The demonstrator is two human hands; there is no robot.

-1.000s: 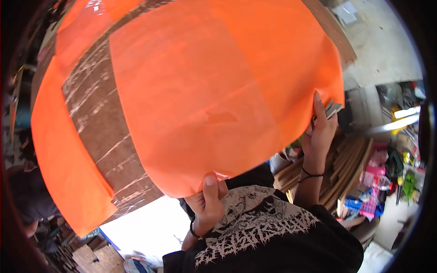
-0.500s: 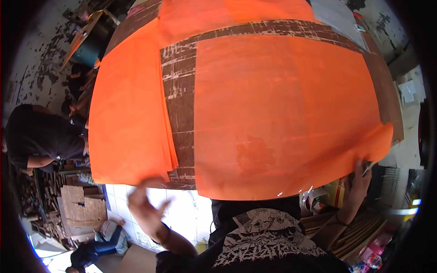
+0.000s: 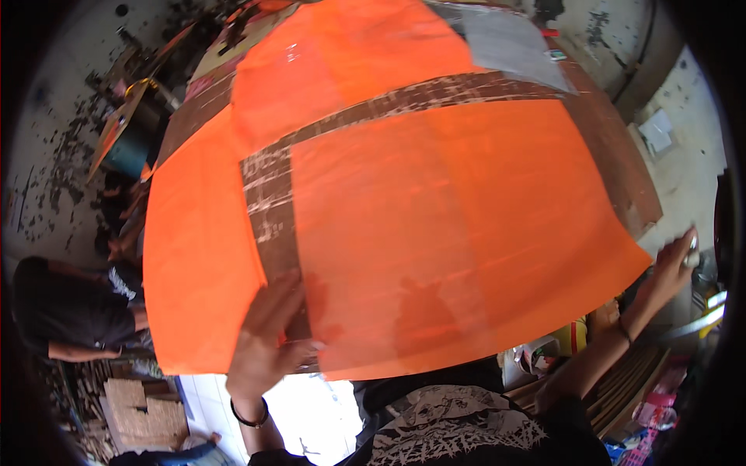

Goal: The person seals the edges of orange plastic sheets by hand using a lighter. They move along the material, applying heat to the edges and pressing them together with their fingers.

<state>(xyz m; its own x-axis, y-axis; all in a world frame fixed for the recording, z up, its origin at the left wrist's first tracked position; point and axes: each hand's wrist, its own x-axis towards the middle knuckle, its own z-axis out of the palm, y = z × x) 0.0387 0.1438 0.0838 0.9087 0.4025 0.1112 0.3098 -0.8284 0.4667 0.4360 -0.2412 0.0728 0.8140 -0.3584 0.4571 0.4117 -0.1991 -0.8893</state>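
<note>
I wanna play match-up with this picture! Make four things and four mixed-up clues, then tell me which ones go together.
Things:
1. Grey sheet
2. Left hand
3. Tabletop
4. Right hand

Clues:
A. Out past the right end of the large orange sheet, holding a small blurred thing
B. Brown, with pale streaks
C. Lying toward the far side, over on the right
D. Close to the near edge, by the left side of the large orange sheet

Right pairs: 1-C, 2-D, 3-B, 4-A
</note>
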